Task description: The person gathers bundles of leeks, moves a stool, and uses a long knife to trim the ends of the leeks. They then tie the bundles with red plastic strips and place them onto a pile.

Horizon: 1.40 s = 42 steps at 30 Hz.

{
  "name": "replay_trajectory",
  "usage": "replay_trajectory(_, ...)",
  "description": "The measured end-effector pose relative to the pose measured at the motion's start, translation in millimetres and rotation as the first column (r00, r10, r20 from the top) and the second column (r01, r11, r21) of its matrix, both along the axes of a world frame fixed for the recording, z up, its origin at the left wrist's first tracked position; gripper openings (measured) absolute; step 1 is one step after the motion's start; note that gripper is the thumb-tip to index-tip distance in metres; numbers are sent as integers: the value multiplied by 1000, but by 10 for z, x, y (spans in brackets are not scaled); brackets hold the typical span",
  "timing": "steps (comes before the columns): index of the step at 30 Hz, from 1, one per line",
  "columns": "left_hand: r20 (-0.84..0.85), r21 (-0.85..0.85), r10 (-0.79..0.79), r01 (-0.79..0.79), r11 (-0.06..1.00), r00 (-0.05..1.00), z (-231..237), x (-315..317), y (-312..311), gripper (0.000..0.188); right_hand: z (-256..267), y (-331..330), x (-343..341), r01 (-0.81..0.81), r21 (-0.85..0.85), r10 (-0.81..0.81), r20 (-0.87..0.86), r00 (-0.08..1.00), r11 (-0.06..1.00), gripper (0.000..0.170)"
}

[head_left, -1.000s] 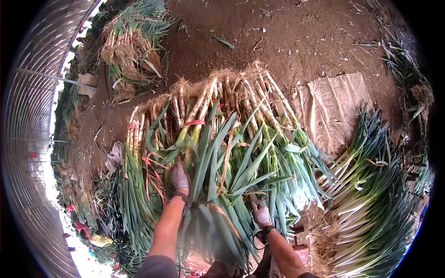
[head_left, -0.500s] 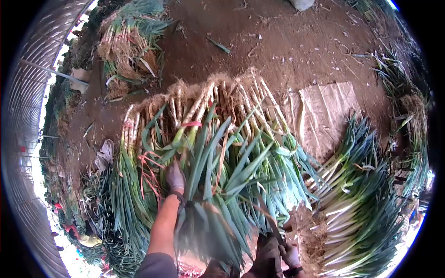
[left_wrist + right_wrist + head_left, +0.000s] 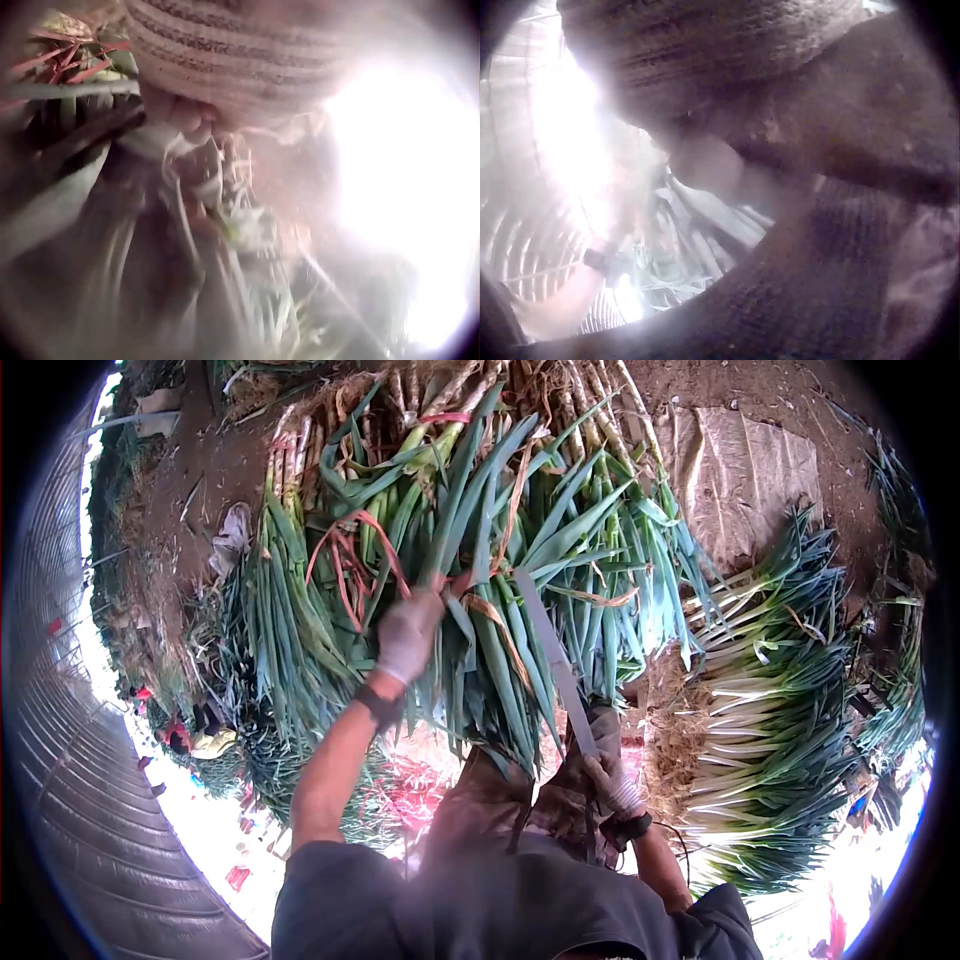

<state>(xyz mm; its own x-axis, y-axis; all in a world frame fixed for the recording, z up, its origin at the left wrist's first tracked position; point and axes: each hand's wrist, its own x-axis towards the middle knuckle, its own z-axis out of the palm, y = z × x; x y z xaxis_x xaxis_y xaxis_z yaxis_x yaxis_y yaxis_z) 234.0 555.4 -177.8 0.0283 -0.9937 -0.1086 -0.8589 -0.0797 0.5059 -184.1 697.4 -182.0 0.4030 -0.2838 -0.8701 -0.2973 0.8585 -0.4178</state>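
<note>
Two gloved hands of mine are at work over a broad heap of leeks (image 3: pixel 505 645), which lies in front of me with its roots away from me and its green leaves toward my legs (image 3: pixel 480 800). My right hand (image 3: pixel 615 785) is closed around the near end of a long knife (image 3: pixel 553 655), just in front of my right thigh; the blade slants up and to the left, its far end among the leaves. My left hand (image 3: pixel 405 635) is over the leaves left of the blade, well apart from it, fingers bent toward the greens. It is blurred, and the left wrist view is hazy, so I cannot tell whether those fingers have hold of a leaf or how far open they are.

One red band (image 3: pixel 445 418) wraps some pale stalks (the pair farther up the heap), and a tangle of red ribbon (image 3: pixel 345 575) lies on the leaves beyond my left hand. Beyond the heap's right side, a brown cloth (image 3: pixel 745 480) lies on the soil (image 3: pixel 200 450), and nearer me a second row of leeks (image 3: pixel 780 720) has its white stalks pointing toward my side.
</note>
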Motion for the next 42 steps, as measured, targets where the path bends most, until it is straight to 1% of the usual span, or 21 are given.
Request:
replay_trajectory(1, -9, 246, -69, 69, 967, 998, -89, -28, 281, 11, 59, -29, 48, 4, -27, -3, 20, 1000, 1000, 34)
replay_trajectory(2, -1, 328, -49, 47, 944, 999, -1, -193, 466, 9, 99, -45, 72, -11, -10, 11, 3, 1000, 1000, 34)
replay_trajectory(4, 69, 161, -75, 64, 985, 995, -77, -239, 669, 6, 142, -81, 104, -39, 23, 40, -30, 999, 999, 33)
replay_trajectory(7, 55, -28, 217, -216, 976, 975, -228, -224, 595, 6, 46, -107, 143, -208, -60, 199, -131, 971, 976, 33)
replay_trajectory(10, 156, -170, 157, -130, 977, 975, -377, -147, 108, 11, -106, -281, 456, -187, -179, 165, -131, 978, 966, 34)
replay_trajectory(12, 189, -275, 47, 7, 961, 981, -508, -99, -233, 10, -81, -485, 762, -62, -79, 54, -97, 994, 995, 33)
replay_trajectory(14, 275, -17, -48, 55, 998, 960, -694, -63, -380, 8, -283, -448, 965, 99, -34, -101, -43, 994, 994, 31)
replay_trajectory(17, 372, 208, -108, 31, 978, 922, -811, -69, -348, 12, -705, -136, 1075, 24, -319, -70, -133, 989, 947, 28)
replay_trajectory(20, 246, 357, -30, -62, 932, 969, -619, -73, -358, 19, -821, -202, 1230, -29, -494, -66, -175, 982, 869, 33)
replay_trajectory(22, 292, 480, -103, -53, 876, 951, -726, -69, -450, 23, -837, -481, 1448, -114, -659, -36, -209, 977, 743, 37)
replay_trajectory(23, 310, 539, -140, -53, 841, 940, -758, -61, -477, 25, -735, -742, 1592, -110, -669, -51, -217, 975, 735, 40)
replay_trajectory(26, 172, 643, -164, 16, 766, 971, -480, -107, -350, 28, -695, -1559, 1835, -68, -258, 27, -160, 987, 964, 44)
replay_trajectory(27, 244, 554, -251, 77, 829, 937, -528, -73, -158, 23, -435, -1647, 1751, -64, -235, 39, -111, 993, 970, 45)
replay_trajectory(28, 214, 501, -224, 90, 861, 951, -441, -43, -16, 20, -249, -1668, 1609, -68, -212, 55, -66, 996, 975, 45)
replay_trajectory(30, 138, 379, -166, 103, 920, 976, -265, 53, 144, 14, -244, -1316, 1118, -183, -335, 138, -152, 979, 924, 43)
replay_trajectory(33, -180, 351, 159, -87, 932, 971, -16, 224, 205, 7, 1, -877, 351, -135, -154, 110, -157, 981, 979, 30)
replay_trajectory(34, -136, 297, 82, -38, 954, 987, 149, 220, 210, 7, 157, -884, 225, -80, -97, 66, -136, 989, 992, 27)
replay_trajectory(36, -27, 205, -71, 75, 976, 997, 494, 221, 258, 8, 172, -790, 138, 149, -127, -172, -191, 966, 981, 26)
replay_trajectory(37, -14, 226, -192, 191, 955, 981, 530, 273, 404, 9, 179, -859, 167, 173, -157, -199, -167, 966, 972, 26)
replay_trajectory(39, -87, 213, -240, 253, 944, 967, 807, 229, 591, 10, 187, -1159, 436, 236, -243, -271, -121, 955, 941, 28)
replay_trajectory(42, -400, 367, -156, 314, 876, 903, 1319, 242, 985, 2, 346, -1583, 1032, 234, -250, -243, -5, 970, 939, 24)
